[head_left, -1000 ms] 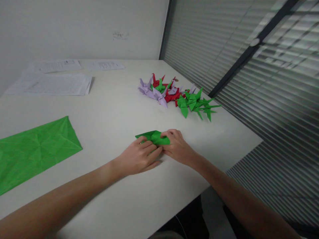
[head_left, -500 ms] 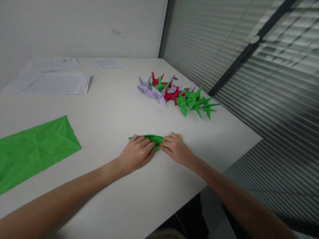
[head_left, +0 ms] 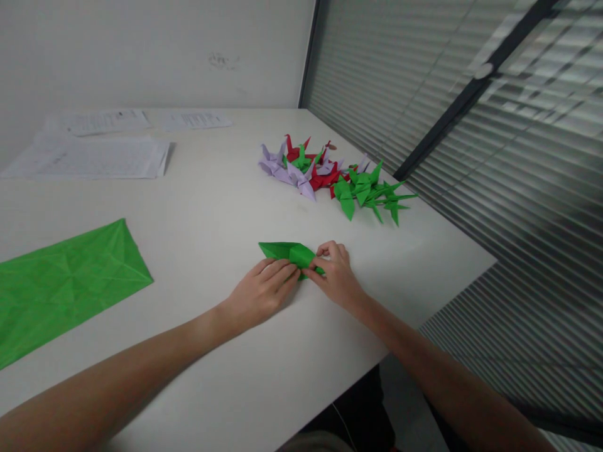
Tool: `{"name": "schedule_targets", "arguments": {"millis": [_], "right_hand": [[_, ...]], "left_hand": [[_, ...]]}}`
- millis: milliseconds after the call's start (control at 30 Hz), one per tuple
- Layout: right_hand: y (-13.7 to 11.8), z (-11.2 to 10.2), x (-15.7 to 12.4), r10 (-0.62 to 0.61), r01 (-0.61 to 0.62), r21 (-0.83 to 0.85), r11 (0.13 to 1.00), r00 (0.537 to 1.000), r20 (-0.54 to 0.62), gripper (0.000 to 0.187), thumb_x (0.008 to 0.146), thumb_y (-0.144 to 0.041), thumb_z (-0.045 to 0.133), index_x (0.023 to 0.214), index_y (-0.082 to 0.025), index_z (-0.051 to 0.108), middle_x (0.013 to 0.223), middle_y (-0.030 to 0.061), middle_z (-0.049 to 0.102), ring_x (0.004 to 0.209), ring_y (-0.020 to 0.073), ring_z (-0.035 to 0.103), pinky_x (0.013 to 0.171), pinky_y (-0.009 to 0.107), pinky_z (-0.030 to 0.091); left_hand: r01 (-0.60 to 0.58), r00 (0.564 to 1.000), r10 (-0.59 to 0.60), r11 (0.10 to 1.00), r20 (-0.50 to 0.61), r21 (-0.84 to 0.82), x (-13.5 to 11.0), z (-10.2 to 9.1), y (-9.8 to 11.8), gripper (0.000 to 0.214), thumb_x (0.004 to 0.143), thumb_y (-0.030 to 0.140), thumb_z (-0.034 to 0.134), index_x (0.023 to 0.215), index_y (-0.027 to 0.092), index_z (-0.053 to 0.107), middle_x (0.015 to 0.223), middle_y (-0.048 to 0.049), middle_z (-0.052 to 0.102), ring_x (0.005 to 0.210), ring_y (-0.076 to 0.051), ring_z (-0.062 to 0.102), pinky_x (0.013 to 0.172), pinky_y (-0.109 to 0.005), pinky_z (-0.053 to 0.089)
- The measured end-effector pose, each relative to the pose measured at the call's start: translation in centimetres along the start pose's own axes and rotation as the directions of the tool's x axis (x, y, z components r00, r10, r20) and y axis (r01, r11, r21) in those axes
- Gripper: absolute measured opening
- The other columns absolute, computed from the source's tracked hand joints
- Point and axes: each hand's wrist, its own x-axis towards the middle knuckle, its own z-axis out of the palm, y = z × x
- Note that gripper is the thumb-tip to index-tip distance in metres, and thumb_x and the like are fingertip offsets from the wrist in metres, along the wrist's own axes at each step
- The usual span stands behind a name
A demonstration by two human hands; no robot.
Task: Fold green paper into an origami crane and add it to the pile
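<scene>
A small piece of green folded origami paper (head_left: 284,251) lies on the white table in front of me, its pointed left end showing past my fingers. My left hand (head_left: 264,292) holds the near edge of this paper, fingers laid close together over it. At the paper's right end, my right hand (head_left: 338,275) pinches it between thumb and fingers. The two hands' fingertips almost meet near the lower edge. Part of the folds is hidden under the fingers.
A large creased green paper sheet (head_left: 70,276) lies at the left. Farther back is a pile of purple, red and green paper cranes (head_left: 362,188). Printed papers (head_left: 108,157) lie at the back left. A window with blinds (head_left: 518,188) borders the table's right side.
More of the green folded paper shows now, its upper flap raised and spread. My left fingers have slid to the near edge, and my right hand has shifted slightly right.
</scene>
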Motion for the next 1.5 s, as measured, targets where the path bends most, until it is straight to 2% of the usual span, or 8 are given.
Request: {"name": "schedule_targets", "arguments": {"millis": [67,233,400,633,1067,1267,1500], "right_hand": [[0.0,-0.1,0.1,0.003,-0.003,-0.016,1.0,1.0,-0.004,0.017,0.085,-0.032,0.069,0.073,-0.02,0.068,0.099,0.0089,0.053,0.097,0.0249,0.047,0.084,0.041,0.041],[0.5,-0.3,0.1,-0.001,0.001,-0.041,0.999,1.0,-0.006,0.018,0.086,-0.033,0.067,0.074,-0.019,0.067,0.099,0.009,0.055,0.096,0.0244,0.048,0.084,0.04,0.04],[1.0,-0.6,-0.1,-0.058,0.054,-0.147,0.988,0.998,-0.025,0.019,0.089,-0.033,0.064,0.077,-0.018,0.067,0.101,0.0102,0.057,0.097,0.0253,0.046,0.083,0.039,0.037],[0.8,-1.0,-0.1,-0.146,0.135,-0.29,0.947,0.989,-0.018,0.014,0.087,-0.031,0.066,0.08,-0.018,0.068,0.105,0.0118,0.059,0.1,0.0272,0.044,0.083,0.041,0.035],[0.8,-1.4,-0.1,-0.141,0.121,-0.349,0.929,0.99,-0.031,0.01,0.084,-0.026,0.07,0.079,-0.017,0.068,0.105,0.0117,0.064,0.104,0.0284,0.045,0.085,0.042,0.035],[0.3,-1.4,0.0,-0.123,0.102,-0.377,0.92,0.992,-0.031,0.01,0.084,-0.025,0.071,0.077,-0.018,0.068,0.106,0.0117,0.066,0.107,0.0298,0.045,0.085,0.044,0.035],[0.2,-1.3,-0.2,-0.131,0.094,-0.414,0.905,0.989,-0.062,0.008,0.084,-0.025,0.07,0.079,-0.019,0.069,0.105,0.0112,0.067,0.107,0.0309,0.046,0.086,0.045,0.034]], "left_hand": [[0.008,1.0,-0.008,1.0,0.016,-0.008,-0.1,0.1,0.2,0.033,0.096,0.015,0.049,0.128,0.01,0.056,0.128,-0.0135,0.062,0.123,-0.027,0.054,0.104,-0.043,0.042],[0.178,0.974,-0.164,0.981,0.156,-0.081,-0.2,0.2,-0.2,0.038,0.097,0.039,0.049,0.124,0.015,0.061,0.135,-0.0172,0.057,0.13,-0.032,0.05,0.11,-0.052,0.037],[0.207,0.955,-0.168,0.967,0.243,-0.147,-0.3,0.3,-0.5,0.048,0.098,0.045,0.044,0.136,0.015,0.053,0.141,-0.0182,0.052,0.133,-0.032,0.047,0.111,-0.052,0.036],[0.21,0.952,-0.155,0.958,0.263,-0.196,-0.3,0.6,-0.7,0.057,0.097,0.051,0.044,0.14,0.015,0.048,0.144,-0.0201,0.048,0.135,-0.034,0.043,0.112,-0.055,0.033],[0.216,0.952,-0.152,0.948,0.267,-0.233,-0.2,0.8,-1.1,0.06,0.096,0.052,0.045,0.142,0.014,0.045,0.144,-0.0232,0.045,0.137,-0.034,0.04,0.112,-0.057,0.033],[0.194,0.962,-0.139,0.954,0.237,-0.227,-0.2,0.8,-1.0,0.06,0.095,0.054,0.045,0.144,0.02,0.043,0.144,-0.0204,0.046,0.135,-0.034,0.042,0.111,-0.057,0.032],[0.21,0.954,-0.159,0.959,0.253,-0.191,-0.2,0.8,-0.9,0.06,0.094,0.054,0.046,0.142,0.018,0.047,0.145,-0.0199,0.046,0.136,-0.035,0.041,0.113,-0.057,0.029]]}}
